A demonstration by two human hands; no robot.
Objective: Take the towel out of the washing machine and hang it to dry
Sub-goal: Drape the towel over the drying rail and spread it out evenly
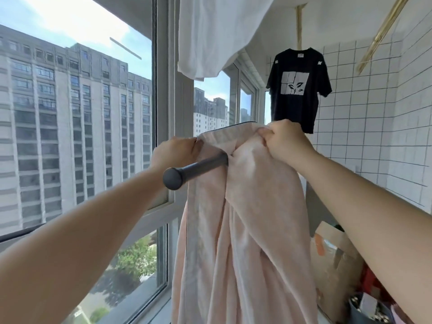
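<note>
A pale pink towel (245, 230) hangs in long folds over a grey drying rod (196, 170) whose round end cap points toward me. My left hand (173, 153) pinches the towel's upper left edge, just left of the rod. My right hand (287, 141) grips a bunch of the towel at its top right, above the rod. The rod's far part is hidden under the cloth. No washing machine is in view.
A white cloth (215, 36) hangs overhead. A black printed T-shirt (299, 90) hangs further back by the white tiled wall (374, 113). Large windows (77, 127) run along the left. Cardboard boxes and clutter (339, 260) sit at the lower right.
</note>
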